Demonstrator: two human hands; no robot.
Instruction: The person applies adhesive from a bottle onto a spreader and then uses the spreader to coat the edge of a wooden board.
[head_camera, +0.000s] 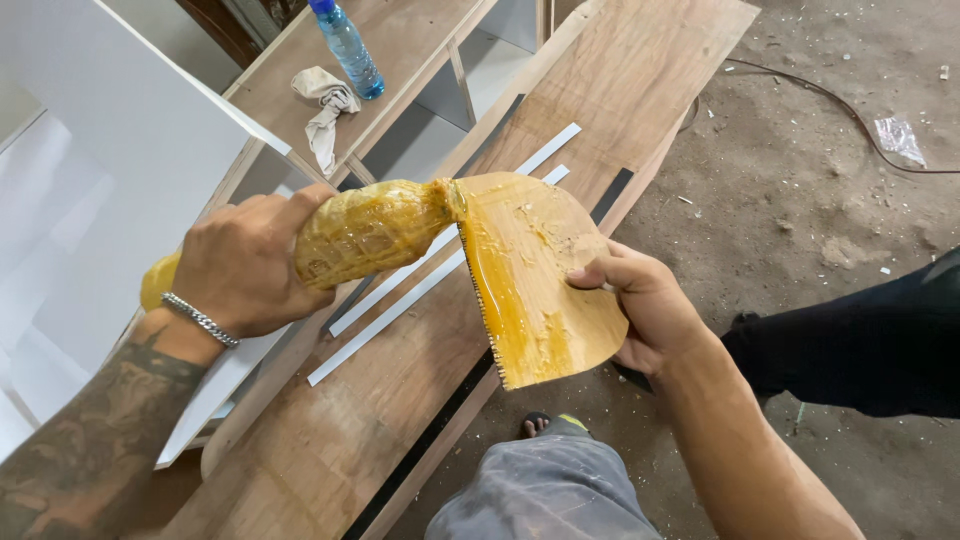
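Right, left hand (245, 265) squeezes soft glue bag (370, 230); right hand (640, 300) pinches stiff notched spreader (535, 275) by its clean edge. Glue looks slippery, probably tacky.

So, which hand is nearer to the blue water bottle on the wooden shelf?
Left. The left hand, squeezing the yellow glue bottle, is below the water bottle, on the shelf side. The right hand, holding the notched spreader, is farther right.
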